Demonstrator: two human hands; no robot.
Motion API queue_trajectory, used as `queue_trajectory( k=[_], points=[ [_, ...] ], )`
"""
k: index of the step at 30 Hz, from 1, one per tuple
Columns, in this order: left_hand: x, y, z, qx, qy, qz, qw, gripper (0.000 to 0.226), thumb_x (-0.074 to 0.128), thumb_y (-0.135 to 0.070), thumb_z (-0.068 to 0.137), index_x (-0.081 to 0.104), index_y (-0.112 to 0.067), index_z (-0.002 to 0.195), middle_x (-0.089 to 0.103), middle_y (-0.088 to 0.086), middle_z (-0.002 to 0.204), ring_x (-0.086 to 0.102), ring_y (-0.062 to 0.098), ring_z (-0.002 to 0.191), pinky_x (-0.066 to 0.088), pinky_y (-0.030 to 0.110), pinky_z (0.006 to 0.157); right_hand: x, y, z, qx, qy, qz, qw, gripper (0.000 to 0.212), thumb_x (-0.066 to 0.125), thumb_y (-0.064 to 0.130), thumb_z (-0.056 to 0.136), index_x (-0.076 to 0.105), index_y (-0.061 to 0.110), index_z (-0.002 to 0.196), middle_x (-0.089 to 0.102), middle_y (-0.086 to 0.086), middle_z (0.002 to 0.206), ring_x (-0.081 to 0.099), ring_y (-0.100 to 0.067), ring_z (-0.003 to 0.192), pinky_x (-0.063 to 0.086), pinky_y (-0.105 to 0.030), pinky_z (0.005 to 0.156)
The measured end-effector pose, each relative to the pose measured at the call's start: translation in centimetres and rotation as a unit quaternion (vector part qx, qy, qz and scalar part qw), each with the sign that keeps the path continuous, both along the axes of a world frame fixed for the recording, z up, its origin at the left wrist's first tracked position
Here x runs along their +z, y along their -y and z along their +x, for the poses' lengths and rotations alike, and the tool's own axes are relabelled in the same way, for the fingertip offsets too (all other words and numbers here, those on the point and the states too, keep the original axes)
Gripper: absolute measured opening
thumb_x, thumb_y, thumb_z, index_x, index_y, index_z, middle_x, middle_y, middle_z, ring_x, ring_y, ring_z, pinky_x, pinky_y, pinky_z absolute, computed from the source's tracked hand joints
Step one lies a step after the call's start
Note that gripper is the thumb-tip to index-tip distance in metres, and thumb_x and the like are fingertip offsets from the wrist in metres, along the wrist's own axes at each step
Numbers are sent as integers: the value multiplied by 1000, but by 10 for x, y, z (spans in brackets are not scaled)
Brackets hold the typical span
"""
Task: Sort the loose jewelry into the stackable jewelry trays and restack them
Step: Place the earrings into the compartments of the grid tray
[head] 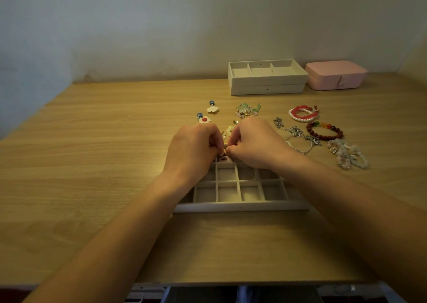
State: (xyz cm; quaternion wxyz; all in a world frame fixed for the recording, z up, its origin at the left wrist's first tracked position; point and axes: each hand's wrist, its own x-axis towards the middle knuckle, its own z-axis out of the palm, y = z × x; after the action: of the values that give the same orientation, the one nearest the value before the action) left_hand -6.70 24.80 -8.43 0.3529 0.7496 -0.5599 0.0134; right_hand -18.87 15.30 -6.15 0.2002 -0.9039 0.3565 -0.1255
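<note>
From my remote seat I see a pale wall (161, 25) behind a light wood-grain table (80, 164) that fills most of the view; its near edge cuts off whatever lies below. Both forearms reach in over a cream grid tray (242, 206) lying flat near the table's middle, and they hide its far row and left side, so I cannot count its compartments. The visible cells look bare and velvety. The left hand (191, 147) and right hand (256, 145) have their fingers curled in, tips almost meeting over the tray's far row; whether they pinch a piece there I cannot tell. At the back right stands a stack of cream trays (268, 80), the top one split into three long sections, with a closed pink case (336, 74) just beside it. Right of the hands lie pale bead bracelets (347, 153), a dark red bead bracelet (324, 131), a red and white bead bracelet (302, 113) and a tangled silver chain (294, 132) partly hidden by my right wrist. Beyond the hands sit a green charm cluster (247, 110), two white flower earrings (212, 108), and a yellow flower piece (230, 129) peeking between the knuckles. A small pinkish item (223, 158) shows in a cell under the fingertips, too dim to identify.
</note>
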Motion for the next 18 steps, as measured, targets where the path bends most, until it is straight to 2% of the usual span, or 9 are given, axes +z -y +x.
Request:
queue_trajectory(
  k=[3, 7, 12, 15, 18],
  points=[
    [-1, -1, -4, 6, 64, 6, 998, 18, 74, -8, 79, 70, -26, 80, 69, -7, 77, 63, 16, 75, 56, 40, 68, -1, 0, 0, -4, 5, -3, 1000, 11, 75, 20, 85, 77, 25, 76, 61, 10, 66, 55, -2, 67, 39, -21, 54],
    [0, -1, -4, 4, 84, 24, 996, 13, 75, -18, 83, 67, -25, 89, 66, -7, 82, 60, 17, 79, 55, 41, 71, -2, 1, -1, -3, 8, -13, 1000, 15, 73, 19, 86, 70, 29, 75, 61, 9, 72, 58, -8, 73, 39, -21, 58],
    [2, 0, -9, 11, 145, 52, 988, 8, 68, -26, 89, 65, -25, 96, 65, -5, 93, 58, 20, 88, 54, 40, 75, 1, 3, -6, 14, 23, -12, 1000, 15, 67, 13, 86, 80, 21, 88, 59, 13, 72, 53, -3, 69, 40, -19, 57],
    [4, 3, -8, 15, 136, 67, 988, 6, 66, -26, 89, 69, -26, 94, 67, -3, 95, 59, 22, 93, 51, 38, 75, 3, 4, -8, 33, 19, 6, 999, 19, 67, 13, 83, 82, 23, 89, 65, 12, 76, 58, -4, 73, 47, -22, 66],
    [5, 4, 1, 6, 89, 85, 992, 8, 66, -26, 89, 74, -25, 92, 71, -3, 89, 63, 20, 88, 52, 38, 75, 6, 4, -11, 37, 28, 18, 999, 21, 65, 13, 84, 82, 25, 90, 64, 12, 76, 58, -5, 73, 45, -21, 62]
  ],
)
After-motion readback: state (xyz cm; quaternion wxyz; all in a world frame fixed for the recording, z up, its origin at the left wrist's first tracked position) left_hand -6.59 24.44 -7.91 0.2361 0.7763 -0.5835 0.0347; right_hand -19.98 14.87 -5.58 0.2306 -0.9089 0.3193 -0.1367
